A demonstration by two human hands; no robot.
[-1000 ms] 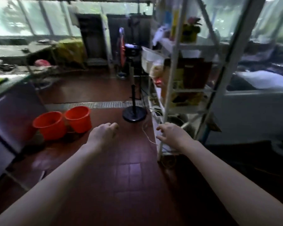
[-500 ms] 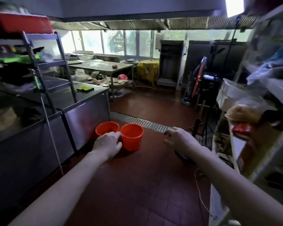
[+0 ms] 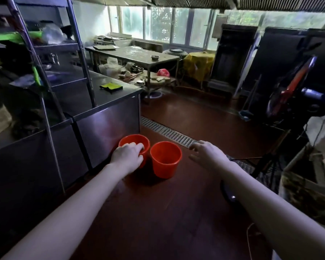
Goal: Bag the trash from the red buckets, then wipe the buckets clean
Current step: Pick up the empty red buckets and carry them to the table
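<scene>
left red bucket (image 3: 129,140) stands on the brown floor (image 3: 158,212), just right of the steel counter (image 3: 109,126), which has a yellow-green cloth (image 3: 111,85) on top. the left hand (image 3: 128,155) overlaps its near rim, fingers (image 3: 139,147) loosely curled with nothing in them; whether they touch the rim i cannot tell. just right of those fingers sits the right red bucket (image 3: 165,160), almost against the first. the right hand (image 3: 207,155) hovers right of it, fingers (image 3: 195,144) spread and relaxed, a floor drain grate (image 3: 167,131) beyond them.
</scene>
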